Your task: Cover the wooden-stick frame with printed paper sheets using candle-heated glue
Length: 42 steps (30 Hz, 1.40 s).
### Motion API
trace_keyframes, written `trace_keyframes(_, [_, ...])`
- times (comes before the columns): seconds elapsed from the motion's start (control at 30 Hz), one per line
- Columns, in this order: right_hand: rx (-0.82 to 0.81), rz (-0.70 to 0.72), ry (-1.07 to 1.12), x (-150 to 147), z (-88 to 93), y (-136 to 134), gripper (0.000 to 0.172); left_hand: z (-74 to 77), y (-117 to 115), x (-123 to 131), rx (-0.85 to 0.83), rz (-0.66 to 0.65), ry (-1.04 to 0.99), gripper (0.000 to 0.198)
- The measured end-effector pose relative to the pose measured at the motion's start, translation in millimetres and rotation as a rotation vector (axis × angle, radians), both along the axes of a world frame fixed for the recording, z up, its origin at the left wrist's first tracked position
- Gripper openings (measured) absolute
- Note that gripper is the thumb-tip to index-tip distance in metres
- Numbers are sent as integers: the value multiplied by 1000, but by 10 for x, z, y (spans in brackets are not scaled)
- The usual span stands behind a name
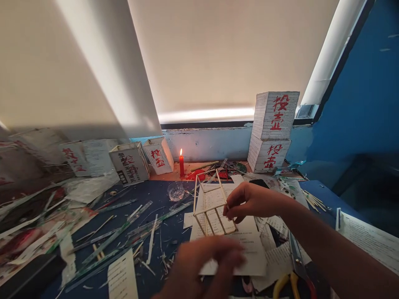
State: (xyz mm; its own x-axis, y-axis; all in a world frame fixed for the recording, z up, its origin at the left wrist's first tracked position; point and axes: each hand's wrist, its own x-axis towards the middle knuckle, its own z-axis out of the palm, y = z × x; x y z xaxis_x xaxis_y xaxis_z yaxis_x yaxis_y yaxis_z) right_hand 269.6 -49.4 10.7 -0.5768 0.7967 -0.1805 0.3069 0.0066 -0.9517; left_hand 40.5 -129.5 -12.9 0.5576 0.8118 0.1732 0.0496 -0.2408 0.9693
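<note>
A small open frame of thin wooden sticks point(212, 207) stands tilted over printed white sheets point(249, 253) at the middle of the table. My right hand point(245, 201) pinches the frame's right side between thumb and fingers. Nearer to the camera, my left hand point(205, 265) is blurred by motion just below the frame, apart from it. Its fingers are bent, and whether they hold anything cannot be made out.
A lit red candle point(181, 166) stands behind the frame, beside lettered paper boxes point(158, 155). Two stacked boxes point(274, 133) rise at the back right. Scissors point(294, 270) lie at the front right. A clear round dish point(176, 192), plastic strips and sticks litter the left.
</note>
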Motion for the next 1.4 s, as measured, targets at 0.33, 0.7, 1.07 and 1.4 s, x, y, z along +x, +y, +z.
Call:
trace_keyframes(0.33, [242,-198,-175,-147,-219,-443,13,-230,943,-91,-48,564,-146,44])
trace_keyframes(0.7, [441,-625,-890,1590,-279,-299,29,-475,911,11,-400,305,-201,55])
trace_keyframes(1.07, [454,-588,-1094,2098,-798,-65,25,-463,917,6,-406,304,-210,59])
trace_keyframes(1.4, [424,-464,-1079,2066,-656,60,25,-560,983,-31,-416,260,-190,57])
